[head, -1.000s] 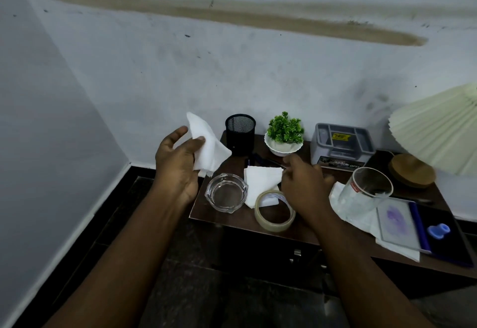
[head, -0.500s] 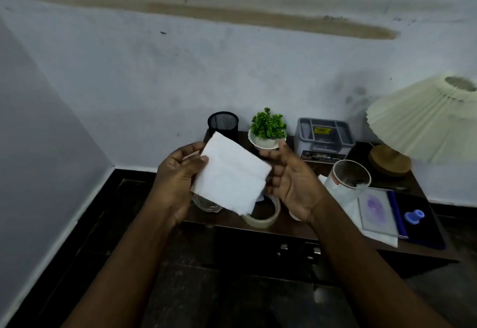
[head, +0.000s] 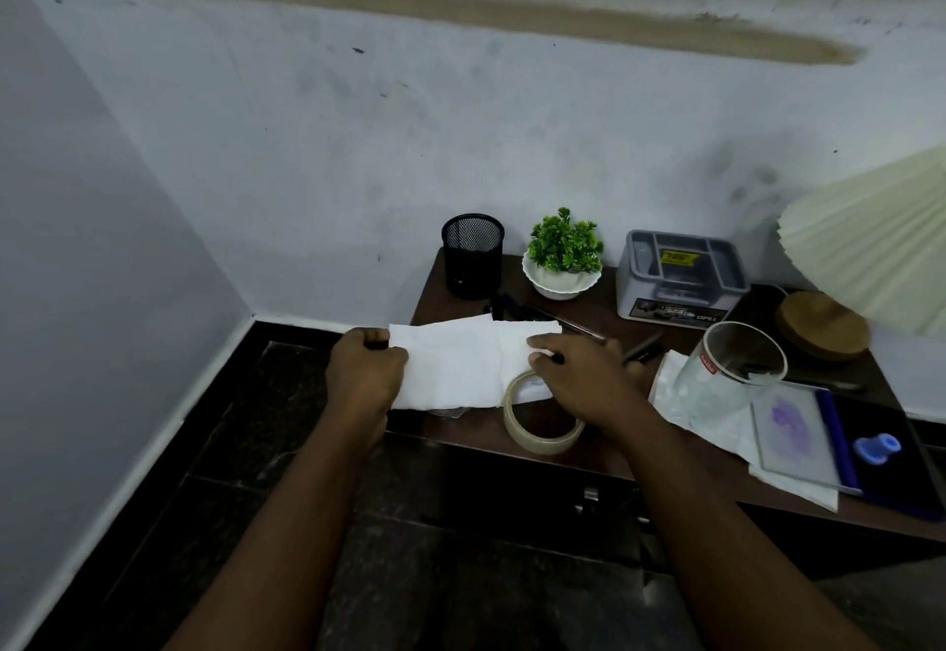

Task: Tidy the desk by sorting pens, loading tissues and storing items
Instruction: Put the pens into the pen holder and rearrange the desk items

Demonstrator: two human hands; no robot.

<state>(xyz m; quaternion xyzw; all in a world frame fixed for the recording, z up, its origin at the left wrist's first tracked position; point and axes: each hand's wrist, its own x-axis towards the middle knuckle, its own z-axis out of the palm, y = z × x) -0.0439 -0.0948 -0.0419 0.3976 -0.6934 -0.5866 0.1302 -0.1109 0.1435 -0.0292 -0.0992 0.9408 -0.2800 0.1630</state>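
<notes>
A white tissue [head: 455, 366] is stretched flat over the left end of the dark wooden desk [head: 604, 302]. My left hand [head: 366, 374] grips its left edge. My right hand [head: 583, 376] pinches its right part, just above a roll of clear tape [head: 542, 433]. A black mesh pen cup [head: 472, 255] stands at the back left corner. Dark pens [head: 563, 322] lie behind the tissue. A clear glass jar [head: 732, 374] leans on more white tissues [head: 670, 389] to the right. The glass ashtray is hidden under the tissue.
A small green plant in a white bowl [head: 562, 261] and a grey organiser box [head: 678, 274] stand along the wall. A pleated lamp [head: 870, 246] fills the right side. A blue-edged pad [head: 798, 427] with a blue cap [head: 876, 447] lies at the right front.
My right hand left the desk and joined the left on the tissue. Both hands spread it out and lowered it over the desk's left end.
</notes>
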